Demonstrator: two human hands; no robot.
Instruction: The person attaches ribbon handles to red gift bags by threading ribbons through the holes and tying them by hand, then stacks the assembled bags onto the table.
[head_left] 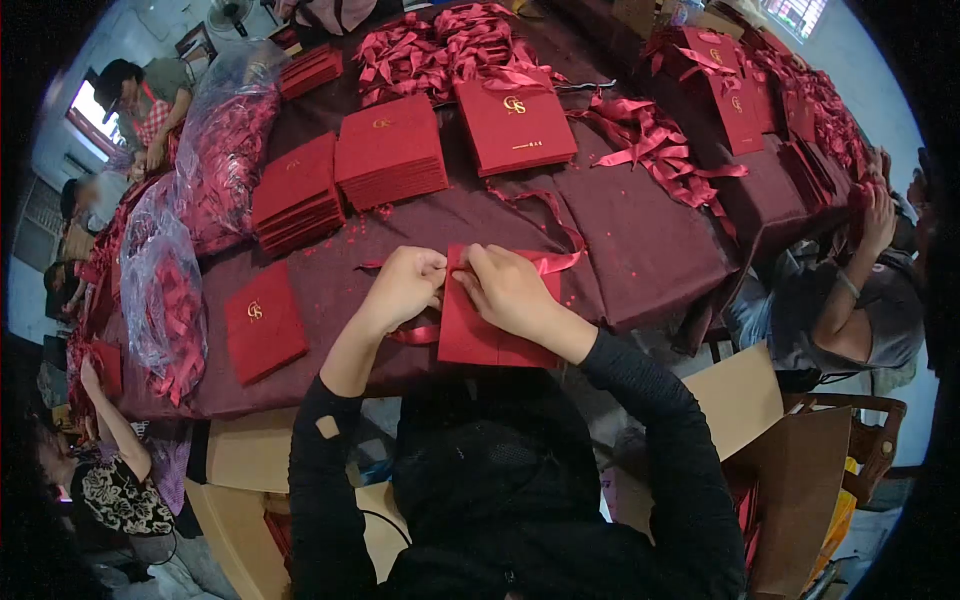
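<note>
A red card piece (pixel 470 335) lies at the table's front edge, below both of my hands. My left hand (pixel 405 288) is closed at its left upper edge, fingertips pinched on something too small to make out. My right hand (pixel 508 288) rests over the card's upper part, its fingers bent and pressed together near the left hand's fingertips; what they hold is hidden. A red ribbon (pixel 555 262) comes out to the right from beneath the right hand, and another ribbon part (pixel 415 335) shows left of the card.
Stacks of red cards (pixel 392 150) stand behind my hands, with a single card (pixel 265 322) to the left. Ribbon piles (pixel 450 50) lie farther back. Clear plastic bags (pixel 165 290) hold ribbons. Open cardboard boxes (pixel 735 400) flank me. Other people (pixel 865 310) sit around the table.
</note>
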